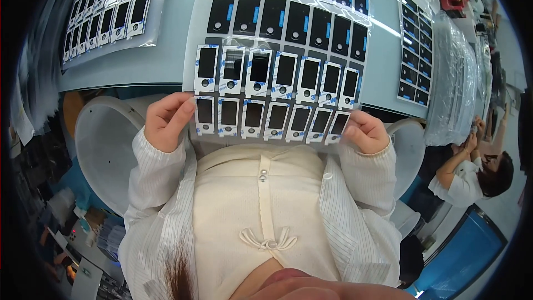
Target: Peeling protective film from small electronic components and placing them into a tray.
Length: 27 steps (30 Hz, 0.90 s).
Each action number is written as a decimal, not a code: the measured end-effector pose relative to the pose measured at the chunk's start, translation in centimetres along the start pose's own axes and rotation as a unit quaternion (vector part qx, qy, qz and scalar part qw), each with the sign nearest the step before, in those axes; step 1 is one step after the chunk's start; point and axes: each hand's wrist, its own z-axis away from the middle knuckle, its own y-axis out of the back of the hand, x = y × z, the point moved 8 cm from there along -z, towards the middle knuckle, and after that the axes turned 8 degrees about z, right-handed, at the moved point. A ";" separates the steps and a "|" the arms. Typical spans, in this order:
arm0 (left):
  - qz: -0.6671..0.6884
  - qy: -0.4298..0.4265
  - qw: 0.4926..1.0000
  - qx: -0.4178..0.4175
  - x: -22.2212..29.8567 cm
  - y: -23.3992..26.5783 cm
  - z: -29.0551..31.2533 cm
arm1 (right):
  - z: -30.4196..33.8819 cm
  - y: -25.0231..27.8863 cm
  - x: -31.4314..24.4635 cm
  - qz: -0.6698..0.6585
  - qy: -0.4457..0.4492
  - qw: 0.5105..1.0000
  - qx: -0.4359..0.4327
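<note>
In front of my body is a sheet of white-framed panels (277, 121), each with a dark window, a small round hole and blue print on its frame. They sit in two rows. At the sheet's left edge, my left hand (169, 119) is closed, thumb and forefinger pinching it. My right hand (365, 132) is likewise closed on the lower right corner; its fingertips are slightly blurred. The sheet's far part overlaps a larger sheet of black panels (272, 18) with blue tabs and round silver dots, which lies on the table.
A stack of clear film with white-framed panels (119, 19) lies at the left, and a sheet of black panels (415, 50) at the right. Beside that is bubble wrap (452, 78). Pale bins (108, 150) (410, 147) flank me below the table (161, 69). Another person (472, 175) sits at the right.
</note>
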 end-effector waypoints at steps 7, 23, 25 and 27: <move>0.033 -0.018 0.998 0.044 -1.3 0.8 0.2 | 2.4 -1.0 -8.9 0.482 0.046 0.873 0.062; -0.177 -0.154 0.971 0.039 3.0 0.4 -0.9 | -8.4 -20.4 -12.3 0.597 0.508 0.618 0.053; -0.185 -0.165 0.969 0.019 2.9 0.4 -0.9 | -8.5 -20.6 -12.4 0.599 0.504 0.620 0.047; -0.183 -0.154 0.971 0.011 2.9 0.5 -1.0 | -8.7 -20.5 -12.5 0.592 0.504 0.628 0.042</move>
